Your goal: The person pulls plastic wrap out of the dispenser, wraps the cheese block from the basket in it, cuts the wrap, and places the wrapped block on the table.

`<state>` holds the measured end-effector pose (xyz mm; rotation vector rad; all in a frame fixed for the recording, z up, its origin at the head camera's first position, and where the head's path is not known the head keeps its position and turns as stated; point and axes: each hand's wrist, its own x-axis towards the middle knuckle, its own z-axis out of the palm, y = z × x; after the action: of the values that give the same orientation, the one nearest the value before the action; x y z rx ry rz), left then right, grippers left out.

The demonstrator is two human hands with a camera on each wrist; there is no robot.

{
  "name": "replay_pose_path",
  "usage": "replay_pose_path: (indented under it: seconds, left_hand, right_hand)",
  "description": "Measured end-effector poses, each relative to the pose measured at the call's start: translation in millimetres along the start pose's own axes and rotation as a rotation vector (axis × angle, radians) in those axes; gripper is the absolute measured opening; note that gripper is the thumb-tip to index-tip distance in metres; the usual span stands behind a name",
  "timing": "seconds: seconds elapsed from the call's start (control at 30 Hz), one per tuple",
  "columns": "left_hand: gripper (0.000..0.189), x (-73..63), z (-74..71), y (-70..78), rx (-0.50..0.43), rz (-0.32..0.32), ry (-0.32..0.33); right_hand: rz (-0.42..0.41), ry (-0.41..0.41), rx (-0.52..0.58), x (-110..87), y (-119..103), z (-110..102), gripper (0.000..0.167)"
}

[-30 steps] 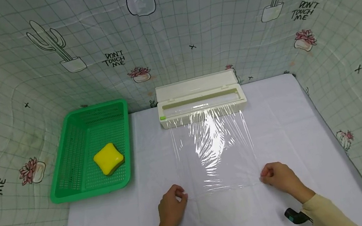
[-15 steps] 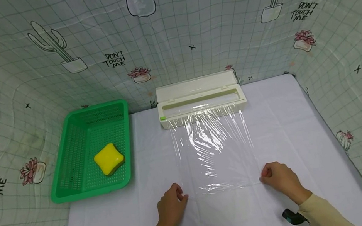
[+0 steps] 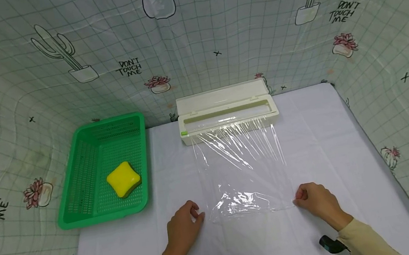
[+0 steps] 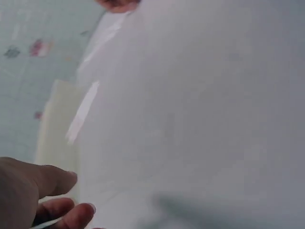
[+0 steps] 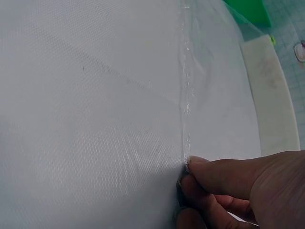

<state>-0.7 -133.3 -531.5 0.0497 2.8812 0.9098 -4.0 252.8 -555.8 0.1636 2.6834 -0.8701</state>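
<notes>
A sheet of clear cling film (image 3: 243, 174) stretches toward me from a cream dispenser box (image 3: 230, 130) whose lid (image 3: 221, 95) is raised. My right hand (image 3: 316, 201) pinches the near right corner of the film between thumb and fingers; in the right wrist view the film's gathered edge (image 5: 186, 95) runs up to those fingertips (image 5: 198, 164). Just left of the film's near left corner is my left hand (image 3: 183, 230), holding nothing. The left wrist view shows its thumb (image 4: 59, 180) and fingers (image 4: 78, 217) apart.
A green basket (image 3: 107, 217) stands on the left, with a yellow sponge-like block (image 3: 123, 179) in it. White cloth (image 3: 352, 158) covers the table. Patterned curtain (image 3: 191, 37) surrounds it at the back and both sides.
My left hand has let go of the film's corner and moved a little left. The film's left side has slackened and wrinkled. My right hand keeps its grip almost in place.
</notes>
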Motion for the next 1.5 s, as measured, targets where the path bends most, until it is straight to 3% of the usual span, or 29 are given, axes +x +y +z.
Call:
replay_pose_path:
  seconds: [0.17, 0.3, 0.5, 0.63, 0.83, 1.03, 1.3, 1.5]
  left_hand:
    - [0.013, 17.6, -49.5, 6.5, -0.051, 0.003, 0.086]
    - [0.014, 34.3, -93.4, -1.7, -0.109, -0.045, 0.128]
    - [0.027, 64.3, -146.3, -43.6, -0.116, -0.072, 0.22]
    - [0.045, 78.0, -169.8, -73.7, -0.052, -0.078, 0.142]
    - [0.076, 96.1, -183.3, -106.4, 0.168, -0.091, -0.056]
    - [0.093, 108.4, -179.8, -124.1, 0.243, -0.102, -0.196]
    - [0.099, 116.6, -175.0, -126.1, 0.335, -0.098, -0.301]
    - [0.097, 120.2, -179.3, -120.6, 0.33, -0.111, -0.359]
  right_hand:
    - [-0.004, -0.004, 0.003, 0.2, 0, -1, 0.017]
    - [0.001, -0.033, 0.017, 2.7, 1, -4, 0.016]
    - [0.016, -0.082, 0.071, 7.0, 5, -8, 0.013]
    - [0.036, -0.103, 0.098, 6.7, 5, -8, 0.013]
    - [0.032, -0.105, 0.114, 5.8, 6, -7, 0.014]
    - [0.031, -0.108, 0.123, 6.0, 7, -6, 0.015]
    - [0.041, -0.116, 0.126, 6.9, 9, -5, 0.014]
    - [0.046, -0.118, 0.136, 9.0, 11, -6, 0.014]
